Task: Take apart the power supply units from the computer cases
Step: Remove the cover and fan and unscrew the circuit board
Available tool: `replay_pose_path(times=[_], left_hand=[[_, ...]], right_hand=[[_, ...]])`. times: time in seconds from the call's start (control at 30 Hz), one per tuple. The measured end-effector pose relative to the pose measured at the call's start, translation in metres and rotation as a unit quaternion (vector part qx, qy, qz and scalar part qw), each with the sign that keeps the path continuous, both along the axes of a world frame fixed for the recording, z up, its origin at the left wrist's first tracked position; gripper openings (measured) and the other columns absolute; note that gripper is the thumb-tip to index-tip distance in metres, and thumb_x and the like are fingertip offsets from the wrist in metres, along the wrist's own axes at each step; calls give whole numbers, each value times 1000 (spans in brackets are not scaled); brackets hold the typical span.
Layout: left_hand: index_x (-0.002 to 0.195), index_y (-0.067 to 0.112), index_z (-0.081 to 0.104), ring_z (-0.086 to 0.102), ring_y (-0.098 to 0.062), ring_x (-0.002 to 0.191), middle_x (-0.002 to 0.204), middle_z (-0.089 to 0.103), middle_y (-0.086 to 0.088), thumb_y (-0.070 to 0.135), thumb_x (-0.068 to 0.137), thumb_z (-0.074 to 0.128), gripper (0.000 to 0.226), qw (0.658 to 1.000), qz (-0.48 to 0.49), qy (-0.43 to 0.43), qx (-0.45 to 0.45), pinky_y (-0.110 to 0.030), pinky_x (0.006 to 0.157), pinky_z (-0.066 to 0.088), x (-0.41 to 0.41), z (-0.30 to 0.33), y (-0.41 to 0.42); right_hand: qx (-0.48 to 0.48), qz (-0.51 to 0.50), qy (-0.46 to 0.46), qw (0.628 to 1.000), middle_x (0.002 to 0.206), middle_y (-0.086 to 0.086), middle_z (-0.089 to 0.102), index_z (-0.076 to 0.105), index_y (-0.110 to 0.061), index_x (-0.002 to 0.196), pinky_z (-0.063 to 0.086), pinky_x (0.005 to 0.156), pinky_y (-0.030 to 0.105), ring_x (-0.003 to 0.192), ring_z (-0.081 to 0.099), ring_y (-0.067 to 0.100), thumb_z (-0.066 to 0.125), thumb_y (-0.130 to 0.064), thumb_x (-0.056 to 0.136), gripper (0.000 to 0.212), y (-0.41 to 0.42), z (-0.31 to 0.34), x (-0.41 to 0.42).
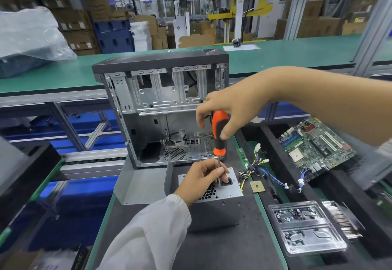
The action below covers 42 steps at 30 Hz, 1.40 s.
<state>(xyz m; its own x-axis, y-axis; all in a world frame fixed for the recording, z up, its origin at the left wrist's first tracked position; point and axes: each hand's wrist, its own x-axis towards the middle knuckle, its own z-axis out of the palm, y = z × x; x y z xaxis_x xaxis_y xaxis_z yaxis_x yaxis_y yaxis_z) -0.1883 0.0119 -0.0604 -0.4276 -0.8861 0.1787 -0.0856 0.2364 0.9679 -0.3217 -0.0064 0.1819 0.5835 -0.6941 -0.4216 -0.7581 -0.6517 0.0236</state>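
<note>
A grey power supply unit (214,208) stands on the dark mat in front of me, its vented face up. An orange and black screwdriver (219,133) stands upright over it, tip near the black power socket (226,182). My right hand (231,108) grips the handle from above. My left hand (203,178) rests on the unit and pinches the metal shaft just above the tip. Behind the unit stands an open, emptied computer case (161,108). A bundle of coloured cables (252,167) trails from the unit's right side.
A bent grey metal panel (140,184) lies left of the unit. To the right are a motherboard (316,148), a small processor chip (257,186) and a clear plastic tray (307,227) with small parts. A green conveyor bench (275,55) runs behind the case.
</note>
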Motion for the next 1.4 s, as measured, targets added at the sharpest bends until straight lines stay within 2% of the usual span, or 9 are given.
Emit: replay_pose_path(times=[0.13, 0.27, 0.33, 0.53, 0.63, 0.73, 0.83, 0.93, 1.4], left_hand=[[92, 11, 68, 66, -15, 80, 80, 71, -7, 9, 99, 50, 19, 1000, -4, 1, 0, -24, 76, 48, 1, 1, 0], [90, 16, 69, 66, -14, 81, 79, 71, -4, 10, 99, 51, 21, 1000, -6, 8, -1, -23, 76, 48, 1, 2, 1], [90, 18, 69, 67, -15, 81, 79, 71, -3, 11, 98, 51, 21, 1000, -5, 6, 0, -25, 78, 49, 1, 2, 1], [92, 18, 70, 69, -17, 83, 80, 72, -4, 12, 99, 51, 22, 1000, 10, -5, 8, -24, 80, 49, 0, 1, 2], [91, 17, 70, 68, -15, 81, 78, 71, -1, 11, 100, 50, 23, 1000, -4, -7, 9, -31, 83, 53, -1, 2, 3], [92, 11, 70, 67, -13, 79, 76, 71, 4, 9, 101, 48, 23, 1000, -21, -9, 6, -25, 80, 52, -4, 4, 5], [91, 8, 69, 66, -17, 78, 75, 71, 3, 11, 102, 45, 27, 999, -21, -27, 5, -23, 81, 51, -5, 5, 5], [94, 2, 69, 67, -21, 76, 77, 71, -3, 12, 103, 44, 29, 999, -21, -43, 12, -28, 83, 53, -3, 5, 2], [105, 9, 70, 61, -14, 110, 116, 58, -6, -5, 84, 68, 26, 995, -18, -94, 0, -21, 100, 46, 21, 4, -5]], right_hand=[[-86, -86, -4, 993, 60, 7, 66, 51, -8, 84, 54, 53, 27, 45, 66, 18, 48, -70, 82, 63, 5, -17, 5], [-54, 24, -7, 998, 98, 6, 61, 54, -22, 109, 51, 71, 35, 76, 63, 23, 60, -32, 91, 21, 2, -12, 2], [-9, 45, -23, 999, 108, 6, 53, 47, -33, 121, 50, 80, 44, 89, 61, 27, 69, -37, 83, 44, 0, -5, -2], [-103, -49, -31, 993, 64, 8, 70, 58, -7, 97, 53, 52, 20, 44, 64, 12, 50, -64, 86, 58, 7, -20, 9], [-16, -1, -42, 999, 97, 8, 63, 51, -25, 111, 54, 64, 29, 64, 67, 18, 60, -26, 91, 22, 4, -9, 5], [69, -28, -77, 994, 116, 5, 51, 44, -40, 121, 54, 62, 29, 66, 65, 10, 70, -29, 85, 46, 7, 5, 1], [42, -74, -104, 991, 88, 5, 67, 50, -25, 108, 58, 54, 30, 51, 68, 12, 65, -62, 77, 51, 12, -9, 8], [0, -40, -122, 992, 52, 0, 66, 51, -13, 93, 56, 49, 29, 45, 67, 18, 65, -48, 85, 39, 10, -24, 14], [-34, -85, -178, 980, 52, -1, 67, 49, -14, 86, 55, 54, 24, 45, 66, 17, 55, -39, 93, 27, 1, -25, -9]])
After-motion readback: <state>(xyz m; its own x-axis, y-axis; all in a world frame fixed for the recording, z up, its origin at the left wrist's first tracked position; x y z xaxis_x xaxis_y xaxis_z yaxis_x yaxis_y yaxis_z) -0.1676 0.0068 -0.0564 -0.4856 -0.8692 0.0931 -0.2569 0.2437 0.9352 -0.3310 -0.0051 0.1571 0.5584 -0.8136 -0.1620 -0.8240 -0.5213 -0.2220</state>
